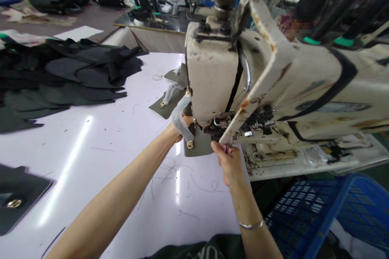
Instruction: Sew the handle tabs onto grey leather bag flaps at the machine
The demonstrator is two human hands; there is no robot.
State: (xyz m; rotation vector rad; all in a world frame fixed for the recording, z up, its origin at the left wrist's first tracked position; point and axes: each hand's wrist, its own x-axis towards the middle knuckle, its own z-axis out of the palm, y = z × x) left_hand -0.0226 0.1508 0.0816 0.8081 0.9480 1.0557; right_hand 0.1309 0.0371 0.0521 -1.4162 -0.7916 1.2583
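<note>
A dark grey-green panel [198, 145] lies under the head of a sewing machine [212, 64]. Its wrapped strap [179, 119] ends in gold-coloured hardware [190, 144]. My left hand [182, 128] is at the panel beneath the strap, its fingers mostly hidden by strap and machine. Beside the needle area, at the panel's right edge, my right hand [227, 158] is closed in a pinch; something small and pink shows between its fingers. Behind the left hand, similar panels with wrapped straps [170, 101] rest on the white table [121, 178].
Stacked black pieces [75, 68] cover the table's back left. A dark panel with a gold fitting [24, 190] lies at the left edge. Loose threads are scattered about. A blue basket [322, 210] stands at lower right. A person [311, 6] is behind the machine.
</note>
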